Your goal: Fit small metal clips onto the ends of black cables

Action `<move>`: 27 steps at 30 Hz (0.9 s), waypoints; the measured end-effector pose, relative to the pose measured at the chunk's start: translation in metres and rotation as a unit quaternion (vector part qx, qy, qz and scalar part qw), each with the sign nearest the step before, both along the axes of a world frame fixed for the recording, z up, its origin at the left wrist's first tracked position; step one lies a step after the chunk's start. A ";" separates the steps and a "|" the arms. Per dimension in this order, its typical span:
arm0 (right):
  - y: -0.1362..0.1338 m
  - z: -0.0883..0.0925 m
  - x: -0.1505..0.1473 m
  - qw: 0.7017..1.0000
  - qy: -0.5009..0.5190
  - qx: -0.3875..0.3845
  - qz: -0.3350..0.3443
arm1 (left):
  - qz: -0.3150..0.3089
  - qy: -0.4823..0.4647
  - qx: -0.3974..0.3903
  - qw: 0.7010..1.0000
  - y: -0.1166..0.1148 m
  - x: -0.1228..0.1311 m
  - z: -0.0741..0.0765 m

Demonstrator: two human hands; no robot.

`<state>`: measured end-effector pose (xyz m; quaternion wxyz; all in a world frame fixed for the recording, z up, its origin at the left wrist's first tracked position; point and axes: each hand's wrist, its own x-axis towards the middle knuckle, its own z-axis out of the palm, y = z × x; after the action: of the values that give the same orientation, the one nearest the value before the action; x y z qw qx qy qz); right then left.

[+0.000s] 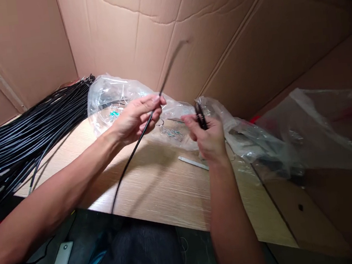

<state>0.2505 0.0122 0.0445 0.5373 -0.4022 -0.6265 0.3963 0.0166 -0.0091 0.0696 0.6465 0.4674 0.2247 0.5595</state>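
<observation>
My left hand [140, 117] pinches a thin black cable [130, 157] between thumb and fingers, above the table. The cable's upper end rises to the right and bends over, blurred by motion; its lower part hangs past the table's front edge. To the right, my right hand [208, 134] is closed around a dark-handled scissors-like tool [200, 115]. A thin tip points left from its fingers, and the exact shape of the tool is blurred. The two hands are apart, and the tool is not touching the cable.
A thick bundle of black cables [43, 127] lies at the left. Clear plastic bags [115, 86] with small clippings lie behind my hands, against cardboard walls [119, 36]. A pale flat strip [192, 163] rests on the wooden table [161, 194]. Below is a white power bank-like block [61, 261].
</observation>
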 end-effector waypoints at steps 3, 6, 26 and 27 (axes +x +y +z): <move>-0.011 0.004 -0.005 0.996 0.011 -0.032 0.082 | 0.158 -0.018 0.011 0.987 -0.012 -0.013 0.034; -0.014 0.008 -0.001 0.986 0.049 -0.087 0.130 | 0.329 -0.078 0.035 0.940 -0.025 -0.035 0.057; -0.018 0.012 0.002 0.958 0.273 -0.005 0.084 | 0.498 -0.145 0.061 0.853 -0.042 -0.015 0.019; -0.019 0.012 0.003 0.960 0.269 -0.005 0.082 | 0.498 -0.146 0.061 0.853 -0.043 -0.012 0.019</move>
<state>0.2530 -0.0066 0.0568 0.6494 -0.2310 -0.4878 0.5357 0.0043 -0.0516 0.0885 0.2773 0.2448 0.2958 0.8807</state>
